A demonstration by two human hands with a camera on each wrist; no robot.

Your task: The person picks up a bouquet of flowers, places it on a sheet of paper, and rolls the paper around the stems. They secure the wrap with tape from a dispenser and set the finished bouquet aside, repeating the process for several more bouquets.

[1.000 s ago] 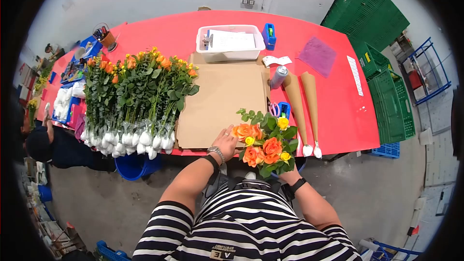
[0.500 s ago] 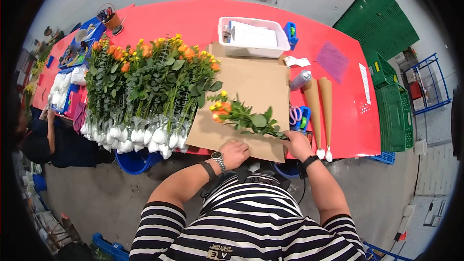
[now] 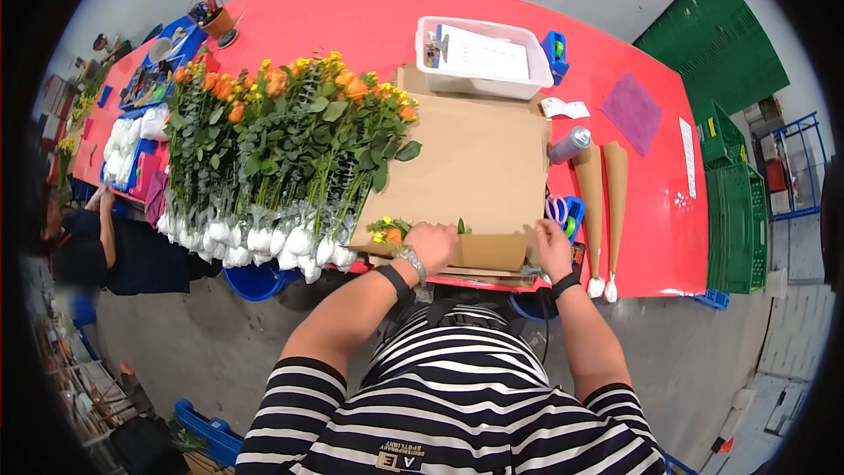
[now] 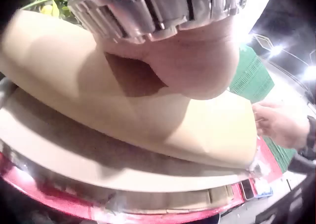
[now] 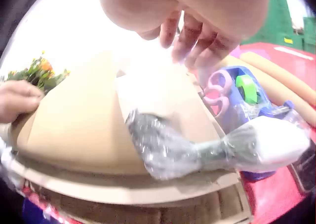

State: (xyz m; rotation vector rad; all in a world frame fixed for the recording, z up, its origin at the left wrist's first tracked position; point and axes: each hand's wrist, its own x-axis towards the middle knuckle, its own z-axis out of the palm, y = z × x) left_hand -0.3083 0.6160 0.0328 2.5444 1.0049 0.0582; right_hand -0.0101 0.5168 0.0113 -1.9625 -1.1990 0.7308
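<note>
A sheet of brown kraft paper (image 3: 497, 252) is folded up from the table's near edge, over a small bouquet. Orange and yellow blooms (image 3: 391, 233) of the bouquet show at the fold's left end. My left hand (image 3: 432, 246) grips the folded paper beside the blooms; its heel hangs over the paper in the left wrist view. At the paper's right end, my right hand (image 3: 554, 251) hovers with loosely bent fingers (image 5: 190, 39) and nothing between them. Below it, in the right wrist view, the plastic-wrapped stem end (image 5: 168, 147) with its white tip (image 5: 281, 142) sticks out. The paper hides the stems between.
Many finished flower bunches (image 3: 281, 141) lie at the left. Right of the paper are purple scissors (image 3: 556, 208), a blue tape dispenser (image 3: 573, 215), a spray can (image 3: 570, 145) and two paper cones (image 3: 614, 211). A white bin (image 3: 483, 84) stands behind; a person (image 3: 114, 246) is at far left.
The bouquet went from upright in my right hand to lying on the kraft paper. The paper's near edge is now folded over it. My right hand has let go of the stems.
</note>
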